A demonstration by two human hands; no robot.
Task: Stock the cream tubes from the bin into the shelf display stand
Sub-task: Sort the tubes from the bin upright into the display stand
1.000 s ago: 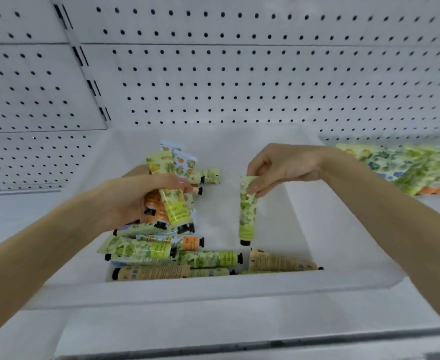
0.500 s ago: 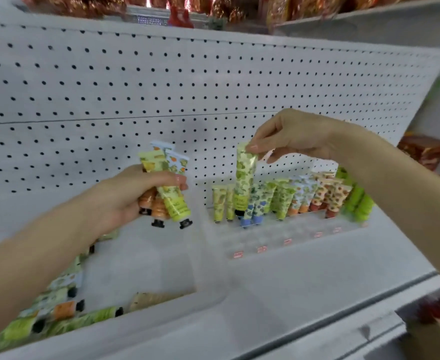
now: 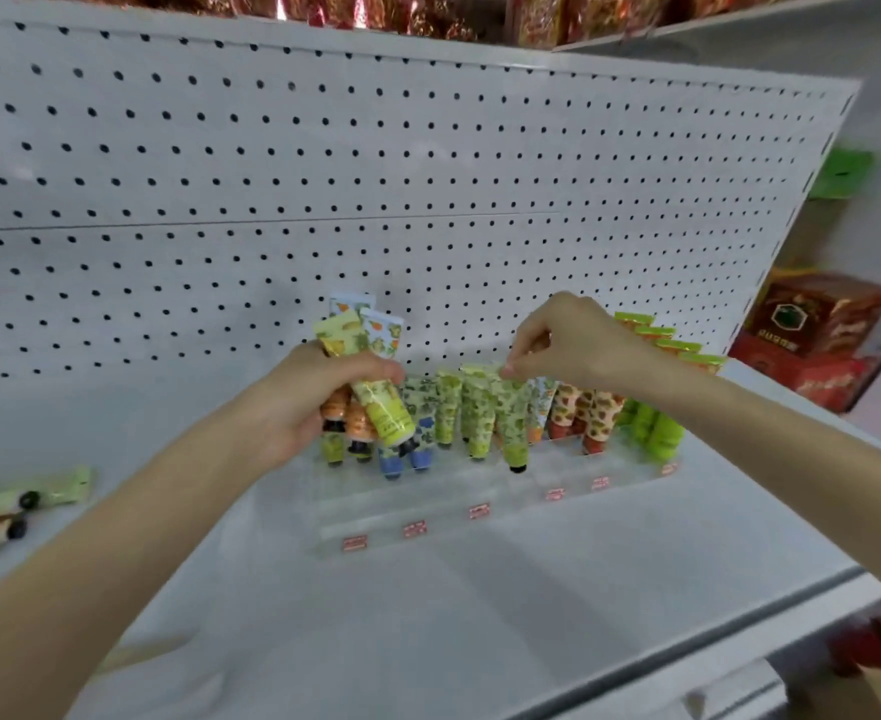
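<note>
Presently right hand [image 3: 578, 345] pinches a green leaf-print tube [image 3: 512, 418], black cap down, at the clear display stand [image 3: 480, 491]; at its 9 o'clock, left hand [image 3: 303, 402] grips a bunch of tubes [image 3: 370, 366].

A shop: pegboard shelving [image 3: 428, 174], price-tagged display stand [image 3: 480, 511], packaged goods [image 3: 817, 324]

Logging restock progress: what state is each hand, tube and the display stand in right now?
left hand: grips a bunch of tubes, caps down.
right hand: pinches the top of the green tube.
green tube: upright, cap down, over the stand; whether seated, cannot tell.
display stand: partly filled, upright tubes at the back, front rows bare.
loose tubes: lying flat at far left.
</note>
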